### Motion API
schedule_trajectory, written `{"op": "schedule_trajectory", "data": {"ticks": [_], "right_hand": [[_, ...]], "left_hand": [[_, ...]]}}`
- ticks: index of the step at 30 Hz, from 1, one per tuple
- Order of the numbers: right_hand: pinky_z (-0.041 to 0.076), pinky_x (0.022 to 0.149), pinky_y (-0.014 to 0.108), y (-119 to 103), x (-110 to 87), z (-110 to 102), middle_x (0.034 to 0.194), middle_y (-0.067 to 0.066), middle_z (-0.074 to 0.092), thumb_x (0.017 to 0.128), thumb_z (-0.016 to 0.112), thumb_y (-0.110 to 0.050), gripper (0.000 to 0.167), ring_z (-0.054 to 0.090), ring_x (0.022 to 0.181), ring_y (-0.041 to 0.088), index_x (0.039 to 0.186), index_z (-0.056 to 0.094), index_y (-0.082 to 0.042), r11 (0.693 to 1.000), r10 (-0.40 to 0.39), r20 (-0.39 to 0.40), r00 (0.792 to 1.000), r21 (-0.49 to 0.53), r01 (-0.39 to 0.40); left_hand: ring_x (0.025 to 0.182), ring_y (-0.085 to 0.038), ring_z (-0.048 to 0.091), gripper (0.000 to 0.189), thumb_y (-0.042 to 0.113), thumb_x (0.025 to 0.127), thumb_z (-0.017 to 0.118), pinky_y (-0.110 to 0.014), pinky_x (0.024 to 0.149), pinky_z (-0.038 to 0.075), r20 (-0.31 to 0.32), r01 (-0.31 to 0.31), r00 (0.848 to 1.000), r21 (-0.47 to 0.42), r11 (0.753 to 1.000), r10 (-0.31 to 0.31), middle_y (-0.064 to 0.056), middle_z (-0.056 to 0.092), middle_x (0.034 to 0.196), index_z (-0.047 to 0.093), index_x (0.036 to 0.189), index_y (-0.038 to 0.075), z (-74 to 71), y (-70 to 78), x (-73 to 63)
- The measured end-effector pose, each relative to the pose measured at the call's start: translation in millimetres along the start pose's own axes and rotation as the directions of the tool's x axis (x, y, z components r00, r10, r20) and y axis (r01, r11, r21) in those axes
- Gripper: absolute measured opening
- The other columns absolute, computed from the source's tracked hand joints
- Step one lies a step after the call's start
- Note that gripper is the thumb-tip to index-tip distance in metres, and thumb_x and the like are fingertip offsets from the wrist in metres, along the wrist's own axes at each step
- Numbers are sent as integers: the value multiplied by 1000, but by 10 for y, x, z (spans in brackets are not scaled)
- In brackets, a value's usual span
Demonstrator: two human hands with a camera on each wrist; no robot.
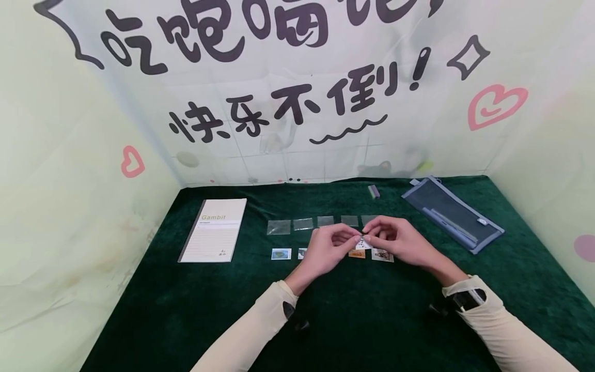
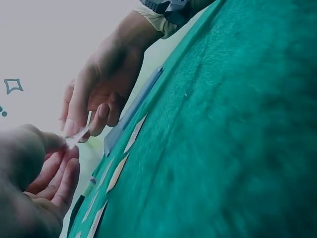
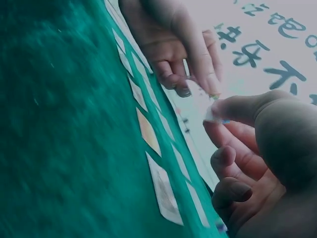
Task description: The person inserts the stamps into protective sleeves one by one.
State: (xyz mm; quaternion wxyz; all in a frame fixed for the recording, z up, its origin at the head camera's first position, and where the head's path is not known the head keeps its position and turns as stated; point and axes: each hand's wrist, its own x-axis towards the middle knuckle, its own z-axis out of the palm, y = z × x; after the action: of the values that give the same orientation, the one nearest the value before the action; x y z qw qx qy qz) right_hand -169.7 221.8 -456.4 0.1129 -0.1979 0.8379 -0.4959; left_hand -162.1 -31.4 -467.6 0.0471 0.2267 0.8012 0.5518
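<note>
Both hands meet above the table, pinching a small white stamp-like piece of paper (image 3: 203, 101) between thumbs and fingertips. My left hand (image 1: 327, 248) holds its left side and my right hand (image 1: 402, 243) its right. Its printed face is hard to make out. Below the hands runs a row of small picture stamps, among them a blue-green one (image 1: 281, 253), an orange one (image 1: 357, 253) and a brownish one (image 1: 382, 254). My left hand partly covers another stamp (image 1: 302, 253). Behind them lies a row of several clear plastic sleeves (image 1: 279, 227), the rightmost partly hidden by my right hand.
A white notebook (image 1: 214, 232) lies at the left on the dark green cloth (image 1: 362, 320). At the right back is a blue zip pouch (image 1: 453, 214) with pen-like items inside. A small purple-and-green block (image 1: 374, 191) sits near the printed backdrop (image 1: 279, 155).
</note>
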Motion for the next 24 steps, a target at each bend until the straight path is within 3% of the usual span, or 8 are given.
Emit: {"op": "schedule_trajectory", "data": {"ticks": [7,13,18,24], "right_hand": [[59,76,26,164,-97,-278,107,10,75,105,74,-30,22,70,88,22,120,73,-14,998,48,-30,998,-44,-49],[59,76,27,357,-229,-478,107,10,75,106,73,-30,21,71,89,23,120,73,-15,993,84,-30,996,-75,-86],[59,74,27,480,-315,-596,107,9,75,107,72,-26,18,70,86,20,120,73,-14,991,70,-35,997,-113,-73],[56,70,26,546,-379,-678,100,4,77,105,74,-20,12,67,81,14,115,75,-14,982,43,-54,998,-183,-53]], "left_hand": [[94,3,73,15,24,105,74,-16,86,62,63,33,997,34,999,-36,2,81,112,79,118,17,245,49,244],[86,5,69,15,23,106,73,-12,80,60,112,13,993,117,993,-27,4,80,105,79,118,16,460,85,429],[84,8,68,15,22,107,72,-10,78,58,146,-12,989,191,982,-16,5,81,104,79,118,16,625,122,547],[82,8,65,11,23,106,73,-9,75,55,165,-2,986,243,970,-39,9,80,103,78,116,20,773,117,619]]}}
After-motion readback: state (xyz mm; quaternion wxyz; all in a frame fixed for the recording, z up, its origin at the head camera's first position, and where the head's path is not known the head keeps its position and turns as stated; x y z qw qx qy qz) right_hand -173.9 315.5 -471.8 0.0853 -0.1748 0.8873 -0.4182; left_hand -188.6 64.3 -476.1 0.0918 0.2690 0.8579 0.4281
